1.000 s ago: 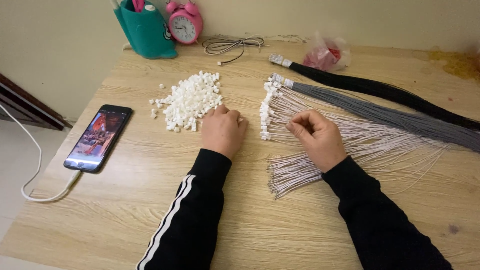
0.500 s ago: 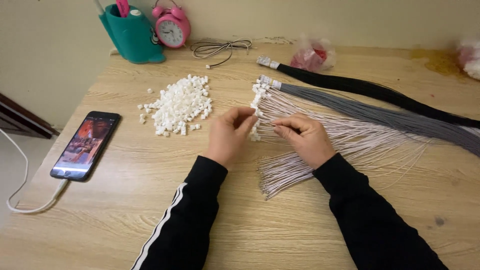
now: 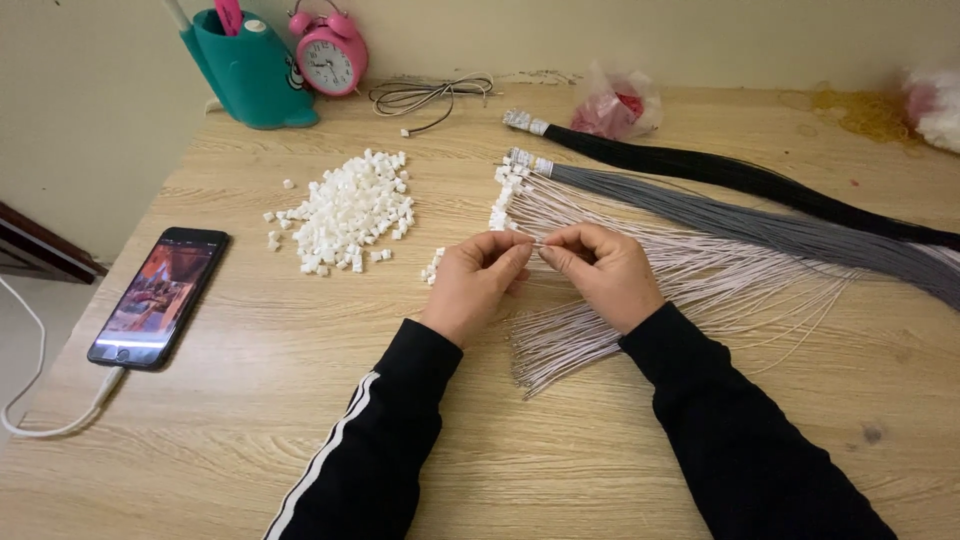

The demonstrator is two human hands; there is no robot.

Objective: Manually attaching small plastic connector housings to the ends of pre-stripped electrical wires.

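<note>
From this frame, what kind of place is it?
Probably a home desk used for piecework: a pink alarm clock, a charging phone, a heap of white connector housings, and both hands over white wires.

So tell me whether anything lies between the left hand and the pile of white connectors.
Nothing large does: between the left hand and the pile of white connectors lie bare table and a few stray connectors.

Your left hand (image 3: pixel 478 285) and right hand (image 3: pixel 600 275) meet over the fanned bundle of thin white wires (image 3: pixel 640 285) mid wooden surface (image 3: pixel 250 400). Left of them sits the pile of small white plastic connectors (image 3: pixel 350 210), further left the black smartphone (image 3: pixel 160 295). Behind the wires lie the grey wire bundle (image 3: pixel 740 215), then the black wire bundle (image 3: pixel 720 170). Back left corner: teal pen holder (image 3: pixel 245 75), pink alarm clock (image 3: pixel 327 57) beside it.
</note>
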